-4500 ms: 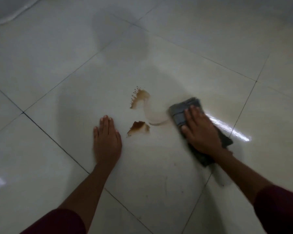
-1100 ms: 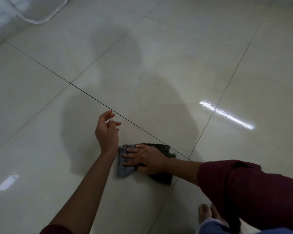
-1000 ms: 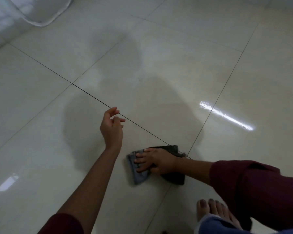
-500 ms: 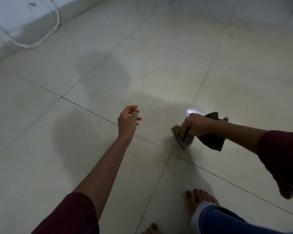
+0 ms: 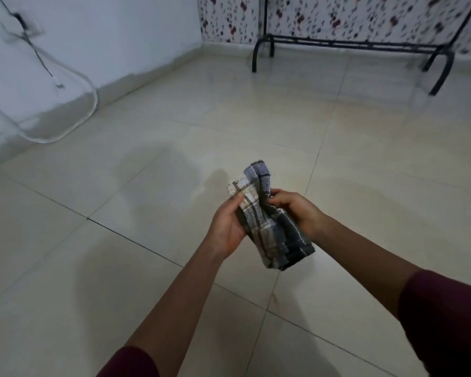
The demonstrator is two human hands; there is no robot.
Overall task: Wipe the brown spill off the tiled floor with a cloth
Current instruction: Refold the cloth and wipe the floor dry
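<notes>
Between my 2 hands, lifted clear of the tiled floor, I see the cloth bunched, its long axis running from low right, nearer me, up and away to the left. My left hand cups it from the left with fingers curled onto the checked side; my right hand closes on the dark fold from the right. Both are equally near. I judge the wiping done: no brown spill shows on the tiles below, only a faint mark at a grout line. Room is open all round; the black metal frame and the wall cable stand well apart.
</notes>
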